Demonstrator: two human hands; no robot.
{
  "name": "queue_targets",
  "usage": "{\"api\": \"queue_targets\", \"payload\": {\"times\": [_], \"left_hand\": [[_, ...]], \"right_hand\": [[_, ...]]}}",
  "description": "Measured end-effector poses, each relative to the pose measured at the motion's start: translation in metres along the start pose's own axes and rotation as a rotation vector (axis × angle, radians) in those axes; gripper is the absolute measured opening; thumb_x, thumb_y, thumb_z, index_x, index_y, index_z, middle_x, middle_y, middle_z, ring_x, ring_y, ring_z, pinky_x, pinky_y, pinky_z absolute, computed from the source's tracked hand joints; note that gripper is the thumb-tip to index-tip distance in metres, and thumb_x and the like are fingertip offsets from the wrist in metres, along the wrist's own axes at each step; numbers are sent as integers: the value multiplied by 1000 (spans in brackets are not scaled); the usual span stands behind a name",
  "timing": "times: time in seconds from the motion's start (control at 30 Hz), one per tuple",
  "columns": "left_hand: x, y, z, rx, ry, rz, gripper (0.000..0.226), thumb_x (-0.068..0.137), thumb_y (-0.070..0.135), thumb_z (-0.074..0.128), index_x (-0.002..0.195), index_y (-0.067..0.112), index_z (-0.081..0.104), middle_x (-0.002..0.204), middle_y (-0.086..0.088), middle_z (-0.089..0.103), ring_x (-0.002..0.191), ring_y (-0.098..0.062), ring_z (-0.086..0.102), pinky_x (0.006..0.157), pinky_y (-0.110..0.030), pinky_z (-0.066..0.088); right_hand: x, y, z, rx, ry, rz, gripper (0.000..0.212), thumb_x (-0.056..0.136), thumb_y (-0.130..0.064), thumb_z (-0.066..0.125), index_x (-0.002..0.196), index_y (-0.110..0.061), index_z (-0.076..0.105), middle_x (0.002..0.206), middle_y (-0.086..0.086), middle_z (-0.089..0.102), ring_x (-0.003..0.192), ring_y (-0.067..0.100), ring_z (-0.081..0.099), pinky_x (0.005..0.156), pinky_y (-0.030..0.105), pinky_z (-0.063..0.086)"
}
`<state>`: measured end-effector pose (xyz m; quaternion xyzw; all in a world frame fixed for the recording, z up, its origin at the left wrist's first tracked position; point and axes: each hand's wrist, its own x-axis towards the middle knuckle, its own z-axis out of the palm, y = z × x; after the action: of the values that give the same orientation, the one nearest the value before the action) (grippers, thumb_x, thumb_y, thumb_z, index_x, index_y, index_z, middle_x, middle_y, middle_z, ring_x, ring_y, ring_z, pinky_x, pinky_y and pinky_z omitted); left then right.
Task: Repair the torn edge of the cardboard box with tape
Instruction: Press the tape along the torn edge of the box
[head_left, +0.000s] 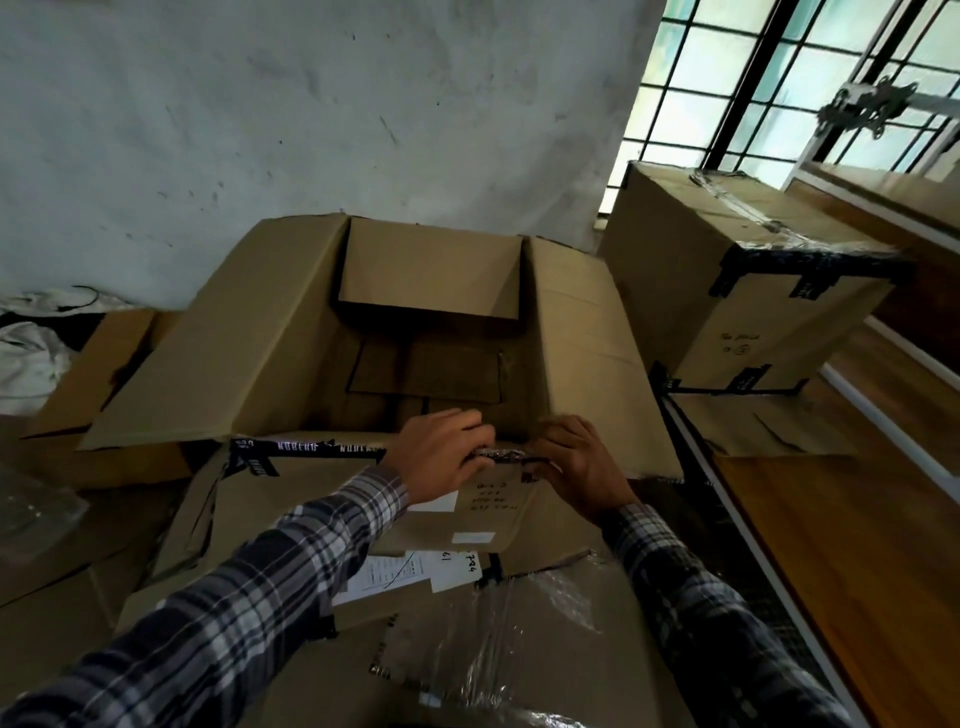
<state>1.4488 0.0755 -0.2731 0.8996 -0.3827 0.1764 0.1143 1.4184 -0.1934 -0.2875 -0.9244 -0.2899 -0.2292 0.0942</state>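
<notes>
Large open brown cardboard box (291, 332) in centre, near rim running left to right, black printed tape strip (306, 448) along it, left hand (441, 457) and right hand (579, 467) curled, pinching the tape at the rim, taped closed brown box (727, 280) right, crumpled clear plastic film (519, 623) in front

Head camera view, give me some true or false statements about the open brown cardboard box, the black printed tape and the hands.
1. The open brown cardboard box has its flaps folded out. True.
2. Both hands are at the near edge of the box. True: the left hand and the right hand press a strip of black printed tape there.
3. The second taped cardboard box stands left of the open one. False: it stands to the right.
4. The sleeves are plain white. False: the plaid sleeve is checked.
5. The barred window is at upper right. True.
</notes>
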Motion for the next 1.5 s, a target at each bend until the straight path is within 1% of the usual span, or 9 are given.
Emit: {"api": "queue_targets", "payload": {"times": [0.1, 0.23, 0.37, 0.53, 0.67, 0.87, 1.03, 1.27, 1.5], "left_hand": [[-1, -3, -3, -9, -67, 1, 29, 95, 57, 63, 114, 35, 58, 105, 13, 54, 86, -6, 51, 65, -27, 50], [10, 7, -14, -32, -5, -83, 51, 89, 86, 47, 87, 36, 58, 82, 15, 51, 66, -4, 46, 52, -24, 31], [17, 12, -9, 19, 39, -68, 45, 98, 73, 46, 82, 32, 55, 78, 12, 50, 63, -6, 45, 48, -25, 29], [13, 10, 9, 97, 44, 32, 37, 102, 63, 47, 97, 28, 60, 89, 11, 56, 74, -10, 52, 55, -31, 47], [11, 9, 13, 87, 6, 53, 28, 100, 56, 54, 109, 29, 58, 99, 9, 57, 81, -10, 53, 66, -30, 49], [7, -1, -2, -12, -116, 38, 39, 94, 63, 59, 116, 32, 55, 106, 11, 54, 88, -8, 52, 70, -26, 41], [3, -11, -16, -158, -76, -50, 38, 102, 63, 46, 97, 31, 66, 90, 14, 54, 74, -5, 51, 61, -33, 48], [-10, -10, -3, -68, 2, -3, 38, 107, 52, 45, 105, 26, 73, 94, 10, 61, 80, -6, 55, 64, -31, 52], [-8, -3, -6, -139, -57, 30, 28, 104, 45, 55, 111, 26, 74, 101, 9, 64, 87, -6, 56, 69, -30, 55]], "right_hand": [[-7, 7, -8, 34, -78, 29, 25, 92, -28, 79, 115, -21, 77, 117, -1, 75, 136, 27, 56, 109, 51, 48], [8, 5, -13, 152, -133, 25, 30, 100, -46, 69, 119, -24, 77, 118, -6, 76, 135, 21, 59, 118, 47, 42], [16, 7, -12, 109, -117, -20, 29, 106, -41, 57, 109, -22, 78, 110, -2, 78, 118, 25, 67, 106, 49, 50], [0, 4, -3, -18, -30, -77, 27, 99, -31, 59, 103, -16, 81, 103, 4, 79, 108, 28, 66, 86, 41, 55], [-6, 12, 6, -7, 9, -69, 21, 98, -25, 65, 106, -12, 80, 105, 6, 78, 108, 29, 67, 87, 42, 56], [2, 7, -3, 44, -81, -7, 25, 97, -34, 70, 111, -15, 78, 111, 5, 78, 116, 27, 66, 96, 47, 56], [22, -17, -13, -119, -46, 71, 40, 103, -63, 49, 107, -30, 71, 95, -7, 73, 90, 18, 63, 85, 38, 43], [19, -27, 8, -102, 76, 32, 40, 107, -48, 49, 87, -23, 72, 86, -5, 67, 78, 20, 62, 85, 41, 43], [5, -17, 13, -3, 45, -48, 22, 97, -27, 60, 103, -15, 77, 96, 2, 72, 82, 26, 65, 80, 37, 41]]}}
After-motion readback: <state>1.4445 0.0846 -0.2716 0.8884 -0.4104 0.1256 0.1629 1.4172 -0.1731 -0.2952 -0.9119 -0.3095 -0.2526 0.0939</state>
